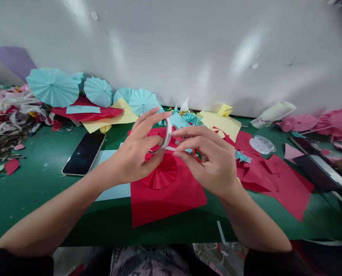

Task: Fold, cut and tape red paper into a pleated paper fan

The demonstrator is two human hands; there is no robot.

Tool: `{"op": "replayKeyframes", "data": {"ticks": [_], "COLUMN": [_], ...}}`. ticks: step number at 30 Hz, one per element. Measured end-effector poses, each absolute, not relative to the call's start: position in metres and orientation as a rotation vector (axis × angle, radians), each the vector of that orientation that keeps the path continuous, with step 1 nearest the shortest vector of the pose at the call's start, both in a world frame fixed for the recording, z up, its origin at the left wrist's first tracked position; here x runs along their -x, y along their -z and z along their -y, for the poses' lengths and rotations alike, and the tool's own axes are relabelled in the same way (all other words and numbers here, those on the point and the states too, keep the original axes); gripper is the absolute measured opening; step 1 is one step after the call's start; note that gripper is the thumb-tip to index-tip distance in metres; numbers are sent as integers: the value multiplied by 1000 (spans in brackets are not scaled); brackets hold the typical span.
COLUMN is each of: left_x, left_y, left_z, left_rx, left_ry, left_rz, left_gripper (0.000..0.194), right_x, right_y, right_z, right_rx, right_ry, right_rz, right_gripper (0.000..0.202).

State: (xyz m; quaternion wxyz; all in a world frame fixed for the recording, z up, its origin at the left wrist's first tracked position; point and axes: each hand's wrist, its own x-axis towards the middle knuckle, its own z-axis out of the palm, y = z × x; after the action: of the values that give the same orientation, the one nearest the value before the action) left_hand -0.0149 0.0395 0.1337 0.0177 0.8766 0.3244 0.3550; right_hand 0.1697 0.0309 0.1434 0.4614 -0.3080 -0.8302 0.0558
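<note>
My left hand [142, 147] grips a roll of white tape [168, 133], held upright on edge between thumb and fingers. A short strip of tape [171, 148] runs from the roll to my right hand [207, 155], whose thumb and fingertips pinch its end. Below both hands, a pleated red paper fan [161, 172] rests on a flat sheet of red paper [171, 205]. Part of the fan is hidden behind my left hand. Under the red sheet's left side lies a light blue sheet [113, 193].
A black-screened phone [84, 154] lies left of my hands. Blue paper rosettes [53, 87] lean along the wall. Cut red paper [291, 191] and a clear plastic disc [262, 144] are on the right. Tangled scraps [10, 115] pile up at far left on the green table [44, 207].
</note>
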Motion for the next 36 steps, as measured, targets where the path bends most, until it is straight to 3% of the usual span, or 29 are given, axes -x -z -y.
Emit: {"op": "replayKeyframes", "data": {"ticks": [5,10,13,18,28,36], "left_x": [15,12,12,14,11,8], "left_y": [-131,-130,-131,-131,-130,-131], "left_z": [-39,-36,-35,-33,-32,-30], "left_rx": [-2774,-2926,-2963,-2924,-2881,-2766], "left_ry": [-1153,-1163,-1120,-1089,-1162,-1146], "left_rz": [-1054,-1159,-1137,-1123,-1076,-1087], "left_gripper": [14,21,26,29,22,20], "right_x": [-172,-173,-171,-165,-162,-159], "right_y": [-140,-141,-144,-140,-131,-124], "right_z": [-31,-32,-33,-34,-34,-36], "right_rx": [775,677,723,855,857,771], "right_ry": [-157,-50,95,49,155,431], "right_rz": [1950,1932,2008,1992,1987,2100], "right_gripper": [12,32,27,26,18,16]}}
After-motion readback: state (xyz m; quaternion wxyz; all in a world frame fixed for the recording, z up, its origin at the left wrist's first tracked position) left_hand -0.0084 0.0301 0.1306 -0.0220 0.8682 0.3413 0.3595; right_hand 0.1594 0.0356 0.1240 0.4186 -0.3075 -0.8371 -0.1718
